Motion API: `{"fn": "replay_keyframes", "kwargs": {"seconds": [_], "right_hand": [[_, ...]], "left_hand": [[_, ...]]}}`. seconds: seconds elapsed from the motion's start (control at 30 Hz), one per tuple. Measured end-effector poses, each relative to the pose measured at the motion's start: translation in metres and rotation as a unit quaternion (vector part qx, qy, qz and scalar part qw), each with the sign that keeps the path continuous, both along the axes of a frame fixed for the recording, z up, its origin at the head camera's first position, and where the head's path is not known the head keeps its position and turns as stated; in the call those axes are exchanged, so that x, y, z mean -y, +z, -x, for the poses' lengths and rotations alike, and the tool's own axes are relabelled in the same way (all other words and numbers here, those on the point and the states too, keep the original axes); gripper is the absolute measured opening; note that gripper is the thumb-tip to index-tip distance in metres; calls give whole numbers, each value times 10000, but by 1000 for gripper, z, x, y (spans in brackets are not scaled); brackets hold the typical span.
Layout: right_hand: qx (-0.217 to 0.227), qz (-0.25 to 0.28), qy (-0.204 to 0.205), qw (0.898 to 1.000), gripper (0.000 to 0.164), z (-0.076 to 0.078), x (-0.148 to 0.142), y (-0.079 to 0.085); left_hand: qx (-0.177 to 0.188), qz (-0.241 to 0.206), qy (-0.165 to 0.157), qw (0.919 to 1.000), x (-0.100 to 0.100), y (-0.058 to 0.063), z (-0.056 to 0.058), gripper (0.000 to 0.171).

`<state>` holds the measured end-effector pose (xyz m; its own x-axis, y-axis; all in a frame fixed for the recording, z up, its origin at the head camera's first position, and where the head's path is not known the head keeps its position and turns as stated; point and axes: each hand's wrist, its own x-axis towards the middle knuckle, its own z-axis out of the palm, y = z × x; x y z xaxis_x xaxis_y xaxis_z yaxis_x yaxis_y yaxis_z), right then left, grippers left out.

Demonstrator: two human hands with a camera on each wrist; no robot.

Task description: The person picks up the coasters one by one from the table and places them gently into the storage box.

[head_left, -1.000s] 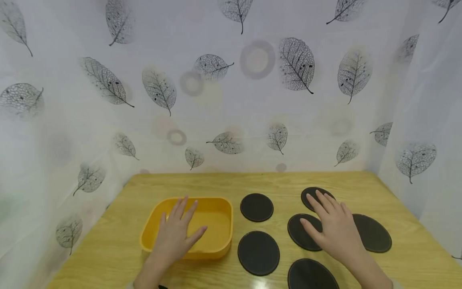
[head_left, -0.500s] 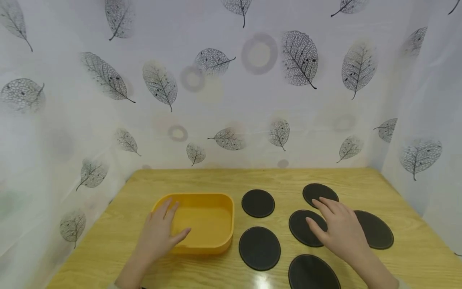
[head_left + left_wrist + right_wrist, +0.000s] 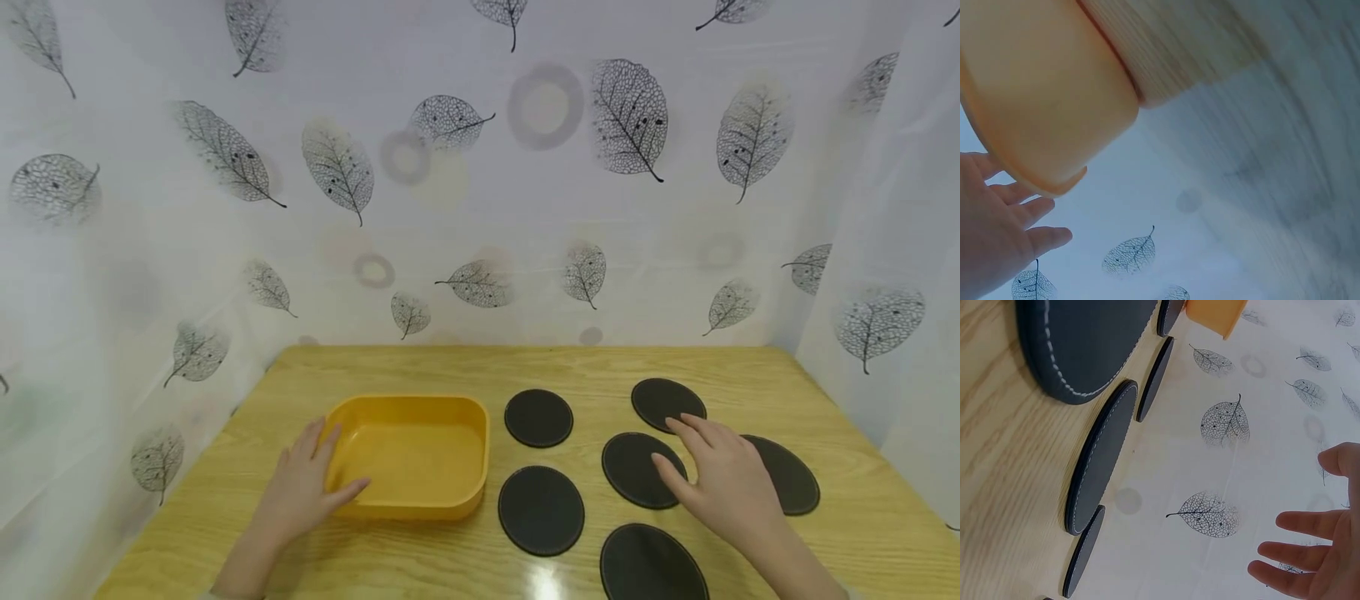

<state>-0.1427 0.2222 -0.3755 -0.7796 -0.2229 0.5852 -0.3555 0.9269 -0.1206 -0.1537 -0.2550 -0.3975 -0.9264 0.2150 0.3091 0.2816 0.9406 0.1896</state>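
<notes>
A yellow rectangular bin (image 3: 412, 511) stands on the table, its inside bare. My left hand (image 3: 296, 492) is at the bin's left end, fingers spread and loosely bent, thumb reaching over the front left corner. In the left wrist view the fingers (image 3: 1038, 212) overlap the bin's rim (image 3: 1007, 159). My right hand (image 3: 727, 483) hovers over the right-hand group of round black coasters, fingers relaxed and holding nothing. Nearest it are a middle coaster (image 3: 637, 469), a far one (image 3: 663, 400) and a right one (image 3: 787, 479), which it partly hides. White stitching edges a coaster (image 3: 1104, 456).
Two more coasters, a far one (image 3: 538, 417) and a near one (image 3: 541, 510), lie between the bin and the right group. Another coaster (image 3: 652, 562) is at the front. A leaf-print curtain (image 3: 480, 192) encloses the wooden table (image 3: 420, 562) behind and at both sides.
My left hand has moved left, from over the bin's inside to its left end. The right hand has shifted slightly right and its fingers have bent a little more. Bin and coasters stay put.
</notes>
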Motion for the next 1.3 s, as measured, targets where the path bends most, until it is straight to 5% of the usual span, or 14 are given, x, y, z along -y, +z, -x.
{"fn": "replay_keyframes", "kwargs": {"seconds": [0.33,0.57,1.3], "right_hand": [[-123,108,10,9999,44,-3,-4,-1],[-246,165,49,9995,43,-4,-6,-1],[-306,164,-6,9994,44,-4,-12,0]], "left_hand": [[767,-773,235,9938,10,1,0,88],[955,-1035,182,9899,14,3,0,83],[1501,-197,-28,9885,12,-4,-3,87]]}}
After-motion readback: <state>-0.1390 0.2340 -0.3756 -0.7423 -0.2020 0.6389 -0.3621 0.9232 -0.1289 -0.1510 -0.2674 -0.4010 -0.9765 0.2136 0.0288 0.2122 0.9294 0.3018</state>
